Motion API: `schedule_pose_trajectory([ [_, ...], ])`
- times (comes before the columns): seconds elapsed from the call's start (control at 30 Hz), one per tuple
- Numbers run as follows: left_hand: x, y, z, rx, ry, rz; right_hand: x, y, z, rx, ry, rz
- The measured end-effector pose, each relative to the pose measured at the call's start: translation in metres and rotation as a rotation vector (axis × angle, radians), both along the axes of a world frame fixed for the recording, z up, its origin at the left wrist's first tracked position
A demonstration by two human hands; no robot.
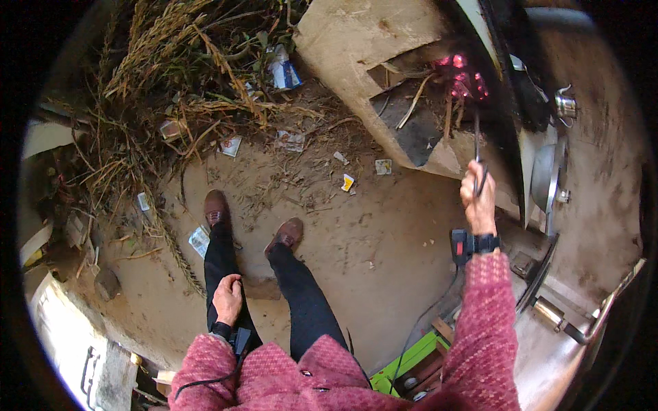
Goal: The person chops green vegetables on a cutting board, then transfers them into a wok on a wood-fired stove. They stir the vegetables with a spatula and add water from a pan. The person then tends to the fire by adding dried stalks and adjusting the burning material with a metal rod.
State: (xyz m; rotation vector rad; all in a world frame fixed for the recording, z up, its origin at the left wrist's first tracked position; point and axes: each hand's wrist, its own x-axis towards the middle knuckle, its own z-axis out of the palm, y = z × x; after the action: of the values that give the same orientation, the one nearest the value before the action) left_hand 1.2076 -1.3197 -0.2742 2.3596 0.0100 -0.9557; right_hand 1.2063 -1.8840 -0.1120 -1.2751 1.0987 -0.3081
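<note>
With my right hand (478, 192) I grip the looped handle of metal fire tongs (477, 136), whose shaft points up to the dark opening of a stove. Red glowing embers (462, 82) lie at its far end, where the tips of the tongs are hard to make out. Several thin sticks (414, 103) stick out of the opening in the pale stove wall (354, 38). My left hand (227, 299) rests on or just over my left thigh, its fingers curled, and no held thing shows in it.
Dry branches (154, 61) are heaped at the upper left. Litter and a yellow scrap (348, 182) lie on the earthen floor. A metal lid (544, 177) and a small metal pot (565, 105) are at the right. A green crate (411, 357) stands at the lower right, near a cable.
</note>
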Motion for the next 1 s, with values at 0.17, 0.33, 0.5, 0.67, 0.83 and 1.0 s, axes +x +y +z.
schedule_pose_trajectory([
  [0.17,0.004,0.001,0.004,0.013,0.037,0.036,0.002,0.028,-0.009,0.039,-0.065,-0.163],
  [0.33,0.01,-0.001,0.008,-0.003,0.034,0.025,-0.026,0.074,0.007,0.217,-0.139,-0.295],
  [0.5,0.01,0.004,0.004,0.028,0.068,0.026,0.002,0.023,-0.005,0.351,-0.185,-0.257],
  [0.67,0.005,0.01,-0.003,-0.01,0.011,0.025,0.061,-0.031,0.001,0.581,-0.257,-0.358],
  [0.83,0.002,0.008,-0.007,-0.001,0.067,0.088,0.075,-0.01,0.023,0.782,-0.397,-0.375],
  [1.0,0.008,0.004,-0.006,0.026,0.07,0.092,0.087,-0.021,-0.002,0.72,-0.407,-0.415],
])
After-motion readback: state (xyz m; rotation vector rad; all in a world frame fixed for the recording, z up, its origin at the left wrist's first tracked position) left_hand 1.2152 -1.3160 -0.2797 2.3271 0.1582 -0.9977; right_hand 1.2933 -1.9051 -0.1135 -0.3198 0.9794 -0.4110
